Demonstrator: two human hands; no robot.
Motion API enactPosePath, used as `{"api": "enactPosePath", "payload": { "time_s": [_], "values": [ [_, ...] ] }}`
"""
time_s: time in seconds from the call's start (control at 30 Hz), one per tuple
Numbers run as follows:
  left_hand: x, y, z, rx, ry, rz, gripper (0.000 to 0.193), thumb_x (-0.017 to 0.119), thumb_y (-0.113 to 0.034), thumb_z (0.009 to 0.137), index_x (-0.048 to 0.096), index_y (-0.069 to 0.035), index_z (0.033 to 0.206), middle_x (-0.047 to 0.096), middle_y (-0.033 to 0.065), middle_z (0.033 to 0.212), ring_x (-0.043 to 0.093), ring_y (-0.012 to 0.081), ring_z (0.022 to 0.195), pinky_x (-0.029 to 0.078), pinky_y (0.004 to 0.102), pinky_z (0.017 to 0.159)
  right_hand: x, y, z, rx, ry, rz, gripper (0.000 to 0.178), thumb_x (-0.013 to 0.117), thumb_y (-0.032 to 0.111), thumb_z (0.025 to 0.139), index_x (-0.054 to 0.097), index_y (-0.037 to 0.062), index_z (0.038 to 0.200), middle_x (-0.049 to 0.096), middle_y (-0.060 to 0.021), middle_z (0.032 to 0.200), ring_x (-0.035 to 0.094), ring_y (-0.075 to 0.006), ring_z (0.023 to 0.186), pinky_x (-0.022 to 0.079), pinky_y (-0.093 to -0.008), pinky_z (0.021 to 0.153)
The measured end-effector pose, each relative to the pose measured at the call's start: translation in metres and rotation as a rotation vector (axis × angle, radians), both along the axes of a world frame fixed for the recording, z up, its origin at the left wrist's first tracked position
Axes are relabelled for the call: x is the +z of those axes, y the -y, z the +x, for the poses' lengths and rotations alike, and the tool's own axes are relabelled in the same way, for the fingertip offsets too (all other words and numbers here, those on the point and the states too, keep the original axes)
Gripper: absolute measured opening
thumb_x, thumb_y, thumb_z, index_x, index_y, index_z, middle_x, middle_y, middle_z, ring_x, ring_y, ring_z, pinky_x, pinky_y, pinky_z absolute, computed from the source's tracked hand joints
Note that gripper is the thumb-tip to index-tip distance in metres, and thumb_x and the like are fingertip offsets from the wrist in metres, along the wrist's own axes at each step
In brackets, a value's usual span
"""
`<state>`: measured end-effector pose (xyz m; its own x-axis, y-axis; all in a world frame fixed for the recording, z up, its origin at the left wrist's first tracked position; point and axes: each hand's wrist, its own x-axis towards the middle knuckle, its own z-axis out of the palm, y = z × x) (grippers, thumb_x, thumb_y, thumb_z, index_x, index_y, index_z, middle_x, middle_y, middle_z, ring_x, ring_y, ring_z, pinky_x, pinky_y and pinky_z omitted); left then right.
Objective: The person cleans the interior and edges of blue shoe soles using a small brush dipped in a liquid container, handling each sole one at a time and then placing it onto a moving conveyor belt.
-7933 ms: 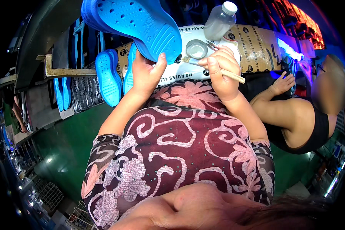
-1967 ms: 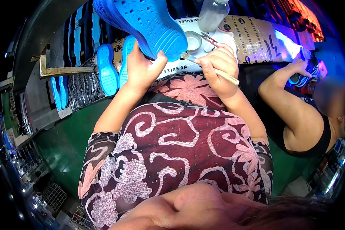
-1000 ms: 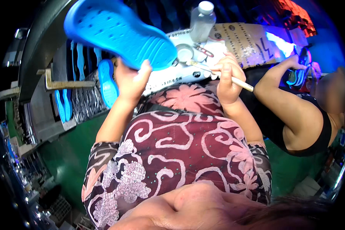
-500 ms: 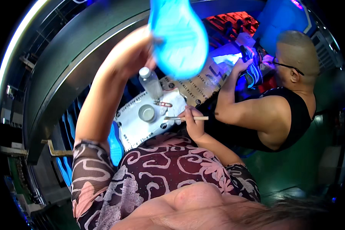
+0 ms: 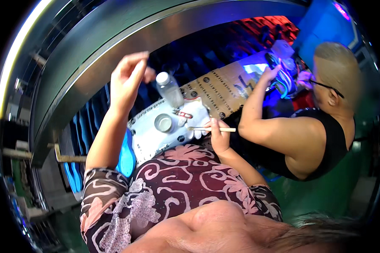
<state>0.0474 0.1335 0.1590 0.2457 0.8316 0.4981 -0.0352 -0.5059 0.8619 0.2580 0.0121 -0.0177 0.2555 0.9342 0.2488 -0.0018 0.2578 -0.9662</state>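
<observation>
My left hand (image 5: 128, 80) is raised high above the bench, fingers loosely apart and holding nothing. My right hand (image 5: 218, 135) hovers low over the near edge of the bench and grips a thin wooden-handled brush (image 5: 202, 128), its tip pointing left over a white sheet (image 5: 150, 139). On that sheet stand a small round tin (image 5: 163, 122) and a clear plastic bottle (image 5: 169, 89) with a white cap. A small red object (image 5: 184, 114) lies between the tin and the brush.
Blue shoe soles (image 5: 126, 152) stand upright at the bench's left edge, more (image 5: 74, 179) lower left. On my right, a person in a black sleeveless top (image 5: 321, 139) handles a shoe (image 5: 283, 80). A curved metal hood (image 5: 114, 38) arches overhead.
My left hand lifted the blue sole from the bench up high; the sole is now gone from it. My right hand kept the brush. The view swung upward and to the right.
</observation>
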Motion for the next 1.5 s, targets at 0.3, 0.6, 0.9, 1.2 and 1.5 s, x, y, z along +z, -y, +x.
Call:
{"api": "enactPosePath", "payload": {
  "time_s": [0.3,0.6,0.9,1.2,1.5],
  "values": [
    [-0.186,0.153,-0.22,0.714,-1.209,-0.603,0.051,0.061,-0.019,0.072,0.048,-0.006,0.12,0.061,0.0172,0.095,0.059,0.0321,0.087,0.047,0.0385,0.077,-0.012,-0.015,-0.008,0.105,-0.091,-0.06,0.037,0.042,0.022,0.093,0.057,-0.0026,0.071,0.056,-0.0048,0.062,0.05,-0.0096,0.056,0.039,-0.0232,0.055],
    [-0.227,0.161,-0.201,0.6,-1.507,-0.88,0.037,0.056,-0.021,0.07,0.053,-0.001,0.101,0.062,0.022,0.09,0.06,0.0364,0.085,0.047,0.0443,0.074,-0.016,-0.015,-0.016,0.183,0.008,-0.082,0.037,0.041,0.021,0.094,0.058,-0.0031,0.072,0.057,-0.007,0.067,0.05,-0.0115,0.058,0.041,-0.0247,0.062],
    [-0.232,0.178,-0.186,0.535,0.489,-1.358,0.028,0.058,-0.019,0.079,0.053,0.0,0.099,0.062,0.0069,0.083,0.061,0.0209,0.072,0.05,0.0345,0.066,-0.017,-0.021,-0.021,0.117,-0.123,-0.235,0.04,0.043,0.027,0.092,0.059,-0.003,0.071,0.057,-0.0083,0.071,0.049,-0.0121,0.063,0.038,-0.0256,0.066],
    [-0.167,0.162,-0.105,0.294,0.289,-0.787,0.049,0.059,-0.015,0.079,0.038,-0.004,0.122,0.054,0.0109,0.106,0.058,0.0196,0.087,0.052,0.0289,0.062,0.022,-0.031,-0.033,0.325,-0.074,-0.127,0.035,0.046,0.024,0.091,0.06,-0.0028,0.073,0.057,-0.0088,0.072,0.05,-0.0129,0.064,0.04,-0.0253,0.063],
    [-0.15,0.137,-0.055,0.502,-0.199,-0.335,0.044,0.061,-0.012,0.076,0.043,0.004,0.113,0.057,0.0143,0.102,0.057,0.0198,0.089,0.044,0.0306,0.082,0.041,-0.027,-0.046,0.396,0.349,0.475,0.025,0.053,0.015,0.084,0.061,0.004,0.063,0.056,-0.0053,0.059,0.05,-0.0205,0.057,0.038,-0.0307,0.063]
  ]
}}
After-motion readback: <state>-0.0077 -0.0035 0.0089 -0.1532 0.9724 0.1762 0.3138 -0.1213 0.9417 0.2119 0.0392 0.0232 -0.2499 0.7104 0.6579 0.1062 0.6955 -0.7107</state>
